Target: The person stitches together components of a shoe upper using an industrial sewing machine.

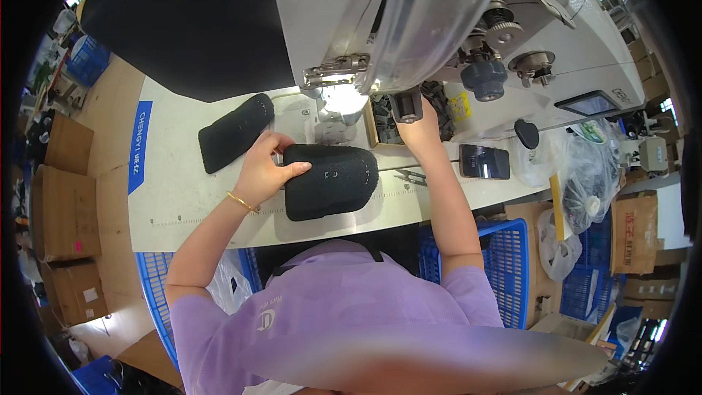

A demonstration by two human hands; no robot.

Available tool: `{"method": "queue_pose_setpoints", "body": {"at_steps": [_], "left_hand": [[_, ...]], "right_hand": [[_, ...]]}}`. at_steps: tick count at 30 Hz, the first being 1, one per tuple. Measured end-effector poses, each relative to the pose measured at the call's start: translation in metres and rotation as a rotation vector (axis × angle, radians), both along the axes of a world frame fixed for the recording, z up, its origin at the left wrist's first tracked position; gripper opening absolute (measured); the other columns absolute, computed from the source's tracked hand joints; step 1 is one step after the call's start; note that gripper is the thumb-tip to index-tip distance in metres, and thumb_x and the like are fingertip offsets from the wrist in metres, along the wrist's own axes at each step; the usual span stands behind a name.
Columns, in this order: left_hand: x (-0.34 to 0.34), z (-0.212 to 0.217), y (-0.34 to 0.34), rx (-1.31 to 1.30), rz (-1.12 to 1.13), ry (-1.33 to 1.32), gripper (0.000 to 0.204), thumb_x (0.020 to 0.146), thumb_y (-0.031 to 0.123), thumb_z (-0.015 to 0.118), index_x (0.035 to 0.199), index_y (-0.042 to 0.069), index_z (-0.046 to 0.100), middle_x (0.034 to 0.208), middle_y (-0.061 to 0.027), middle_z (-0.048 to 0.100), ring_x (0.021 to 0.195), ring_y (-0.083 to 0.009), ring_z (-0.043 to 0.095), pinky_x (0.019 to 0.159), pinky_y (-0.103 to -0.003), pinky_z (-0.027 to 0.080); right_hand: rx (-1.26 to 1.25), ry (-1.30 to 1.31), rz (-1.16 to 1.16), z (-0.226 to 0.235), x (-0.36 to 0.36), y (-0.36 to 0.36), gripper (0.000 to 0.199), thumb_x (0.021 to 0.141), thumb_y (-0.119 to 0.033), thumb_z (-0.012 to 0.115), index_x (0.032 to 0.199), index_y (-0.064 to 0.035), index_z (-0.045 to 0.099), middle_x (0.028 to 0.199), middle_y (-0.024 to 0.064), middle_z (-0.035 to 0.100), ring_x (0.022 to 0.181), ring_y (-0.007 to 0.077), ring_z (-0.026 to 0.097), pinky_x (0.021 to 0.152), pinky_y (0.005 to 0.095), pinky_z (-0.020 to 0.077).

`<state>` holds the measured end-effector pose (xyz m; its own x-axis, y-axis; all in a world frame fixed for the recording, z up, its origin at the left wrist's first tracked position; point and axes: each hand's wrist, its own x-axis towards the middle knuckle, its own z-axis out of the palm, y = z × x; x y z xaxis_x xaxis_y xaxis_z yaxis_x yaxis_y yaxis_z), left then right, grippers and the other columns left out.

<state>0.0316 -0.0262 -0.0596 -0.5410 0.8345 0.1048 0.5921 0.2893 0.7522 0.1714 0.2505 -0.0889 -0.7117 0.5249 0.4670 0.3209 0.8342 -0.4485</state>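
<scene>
My left hand (265, 170) is closed on the left edge of a black padded fabric piece (333, 183), its thumb lying on top. The piece has a rounded right end with pale stitch marks and two small pale marks near its middle. A similar black piece (235, 134) lies flat beyond my left hand. My right hand (425, 130) reaches to a shallow box (374, 128) of small dark pieces (437, 95). A grey machine part hides most of its fingers, so I cannot make out whether it holds anything. The sewing machine's lit needle area (342, 101) is between my hands.
The sewing machine head (336, 14) overhangs the white table (197, 208). Thread snips (413, 177) and a phone (484, 162) lie by my right forearm. Blue baskets (504, 271) stand below the front edge. Plastic bags (585, 172) sit at the right, cardboard boxes (69, 205) at the left.
</scene>
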Motion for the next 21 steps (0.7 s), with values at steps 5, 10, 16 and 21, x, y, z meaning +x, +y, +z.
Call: {"method": "queue_pose_setpoints", "body": {"at_steps": [5,10,16,21], "left_hand": [[0.016,0.005,0.003,0.076,0.101,-0.013,0.037,0.066,0.018,0.078,0.095,0.003,0.062,0.1,-0.0099,0.056,0.098,-0.0264,0.053,0.09,-0.035,0.042],[0.028,0.012,0.006,0.224,0.088,0.563,0.034,0.066,0.016,0.079,0.091,0.003,0.059,0.091,-0.0117,0.06,0.081,-0.0279,0.057,0.076,-0.035,0.045],[0.026,0.016,0.005,0.037,0.089,-0.007,0.024,0.074,0.007,0.073,0.091,0.002,0.057,0.075,-0.0084,0.062,0.066,-0.0176,0.06,0.063,-0.029,0.047],[0.016,0.003,0.004,0.223,0.055,-0.215,0.018,0.079,0.005,0.068,0.093,0.0,0.056,0.073,-0.0078,0.063,0.064,-0.0096,0.059,0.058,-0.025,0.047]], "right_hand": [[0.025,0.043,0.008,0.007,0.001,-0.002,0.008,0.079,-0.007,0.063,0.084,-0.0038,0.057,0.082,0.0111,0.055,0.077,0.0317,0.058,0.067,0.041,0.0474],[0.082,0.089,-0.126,0.014,0.007,-0.004,0.012,0.086,-0.016,0.06,0.083,-0.0055,0.055,0.073,0.0124,0.059,0.07,0.0315,0.06,0.062,0.0406,0.0462],[-0.042,-0.075,-0.192,0.017,0.019,0.003,0.013,0.089,-0.018,0.057,0.091,-0.0064,0.054,0.069,0.0113,0.064,0.068,0.0324,0.063,0.06,0.0433,0.0466],[0.191,-0.059,-0.202,0.014,0.03,0.01,0.01,0.088,-0.013,0.057,0.093,-0.0047,0.057,0.072,0.0129,0.064,0.067,0.0301,0.065,0.062,0.0399,0.0494]]}}
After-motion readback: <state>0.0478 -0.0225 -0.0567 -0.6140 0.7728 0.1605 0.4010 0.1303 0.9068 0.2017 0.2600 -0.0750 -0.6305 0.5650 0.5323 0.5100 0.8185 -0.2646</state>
